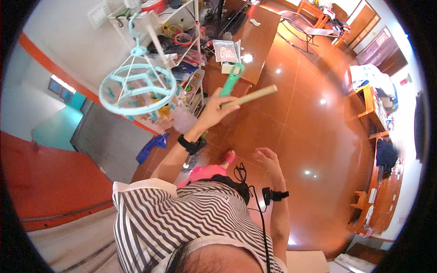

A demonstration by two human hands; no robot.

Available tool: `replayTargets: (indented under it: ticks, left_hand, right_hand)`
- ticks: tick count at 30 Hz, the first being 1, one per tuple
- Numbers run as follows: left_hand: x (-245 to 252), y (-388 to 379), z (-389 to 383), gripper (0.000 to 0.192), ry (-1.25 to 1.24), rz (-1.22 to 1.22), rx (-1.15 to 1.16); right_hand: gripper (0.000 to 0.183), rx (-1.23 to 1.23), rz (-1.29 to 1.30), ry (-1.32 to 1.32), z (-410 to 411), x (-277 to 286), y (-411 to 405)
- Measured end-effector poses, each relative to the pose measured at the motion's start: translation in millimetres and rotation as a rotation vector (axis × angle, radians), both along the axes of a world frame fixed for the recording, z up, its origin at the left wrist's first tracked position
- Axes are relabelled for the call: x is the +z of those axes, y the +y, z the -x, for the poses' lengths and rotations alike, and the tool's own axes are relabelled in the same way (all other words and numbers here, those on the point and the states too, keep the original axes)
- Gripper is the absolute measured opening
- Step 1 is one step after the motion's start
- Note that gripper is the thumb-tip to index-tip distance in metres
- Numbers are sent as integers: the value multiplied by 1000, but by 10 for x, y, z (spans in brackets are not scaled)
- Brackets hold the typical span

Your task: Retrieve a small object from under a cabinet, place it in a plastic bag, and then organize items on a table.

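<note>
My left hand [218, 107] is stretched forward and closed around a green plastic handle [227, 87] with a loop at its far end. In the same hand is a pale wooden rod or handle [256, 96], pointing off to the right. The lower ends of both are hidden by my fingers. My right hand [269, 159] hangs in the air over the tiled floor, fingers loosely bent and apart, holding nothing. Left of my left hand hangs a light-blue round clip hanger [138, 112], with clips and small cloth items below it.
White shelves [186, 54] crowded with goods stand ahead, beside a wooden desk [263, 37] bearing a packet [226, 52]. A blue cloth [152, 147] lies at the floor's left edge. Farther off are a reclining chair [307, 29] and wooden furniture [370, 102] piled with cloth.
</note>
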State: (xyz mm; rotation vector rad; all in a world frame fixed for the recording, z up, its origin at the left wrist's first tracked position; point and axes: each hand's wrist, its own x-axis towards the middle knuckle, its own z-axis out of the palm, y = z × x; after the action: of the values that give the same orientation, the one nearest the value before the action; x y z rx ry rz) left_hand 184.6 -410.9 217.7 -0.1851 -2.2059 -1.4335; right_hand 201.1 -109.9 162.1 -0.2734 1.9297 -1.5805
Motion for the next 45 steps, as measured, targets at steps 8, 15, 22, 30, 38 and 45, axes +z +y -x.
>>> replayTargets:
  ticks: [8,15,22,30,38,45]
  left_hand:
    - [-209,-832,1410,26,-257,-217,306]
    - [-619,-1377,2227,32,-304,-98,499]
    - [-1391,-1903,2924,28,-325,70,635]
    - [-1293,-1123,3342,27,-185,160,820]
    - [-963,1131,3934,34,-335,-138,736]
    - [-972,2554,5041,30,-566,-501,449]
  right_hand:
    - [23,-540,235,-350,1123,-211,822]
    - [24,-816,286,-338,1546,-355,1341]
    - [24,-869,388,-434,1800,-781,2093]
    - [24,-961,320,-482,2410,-1051,2985]
    - [25,-940,317,-437,3574,-1000,4211]
    - [21,-942,175,-274,4449,-804,4880]
